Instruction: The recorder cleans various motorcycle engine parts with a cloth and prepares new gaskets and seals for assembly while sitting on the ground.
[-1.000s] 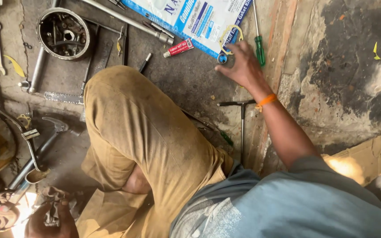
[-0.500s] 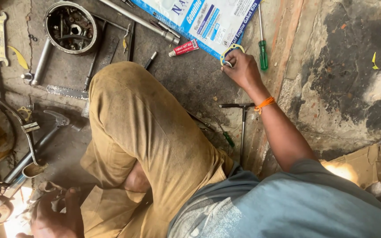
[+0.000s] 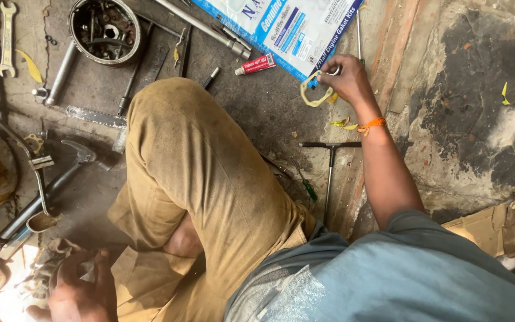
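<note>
My right hand [image 3: 347, 77], with an orange band at the wrist, pinches a thin pale-yellow ring gasket [image 3: 315, 92] just above the ground, at the corner of a blue-and-white packet [image 3: 281, 24]. A small red tube [image 3: 256, 64] lies to the left of the gasket. My left hand [image 3: 78, 292] is low at the bottom left, beside my bent knee in tan trousers [image 3: 198, 179]. It lies on a grey, dirty part, and its grip is unclear.
A black T-handle wrench [image 3: 329, 164] lies under my right forearm. A round metal housing [image 3: 105, 30] full of small parts, a long rod [image 3: 204, 27], a spanner [image 3: 7, 39] and a saw blade [image 3: 93, 116] lie at the upper left. Torn cardboard [image 3: 496, 226] lies at the right.
My right hand went from reaching at the ground by the packet to pinching the yellow gasket and raising it. The green-handled screwdriver beside it is now hidden behind the hand.
</note>
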